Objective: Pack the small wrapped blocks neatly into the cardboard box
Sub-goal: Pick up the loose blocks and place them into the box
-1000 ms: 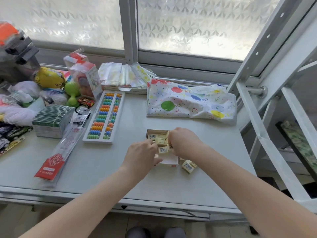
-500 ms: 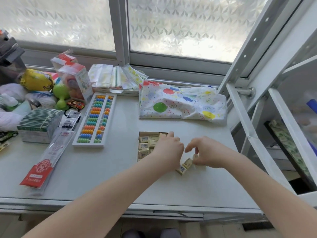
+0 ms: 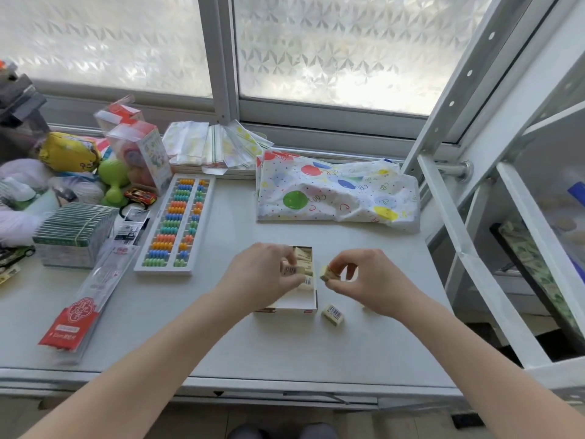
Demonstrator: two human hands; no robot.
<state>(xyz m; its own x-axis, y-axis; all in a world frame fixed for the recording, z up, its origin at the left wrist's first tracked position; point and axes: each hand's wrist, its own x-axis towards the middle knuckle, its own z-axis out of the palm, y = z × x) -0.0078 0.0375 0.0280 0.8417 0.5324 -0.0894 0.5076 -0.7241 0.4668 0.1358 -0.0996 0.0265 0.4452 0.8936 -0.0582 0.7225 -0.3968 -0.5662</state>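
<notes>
right hand (image 3: 364, 280) is pinching a wrapped block (image 3: 328, 273) just right of the cardboard box (image 3: 297, 304), left hand (image 3: 269, 274) grips another block over it, so it goes in leftward

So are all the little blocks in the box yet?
Not yet. Some already sit in the cardboard box. The left hand holds one block over the box, and the right hand pinches another block beside it. One loose block lies on the table, waiting.
</notes>
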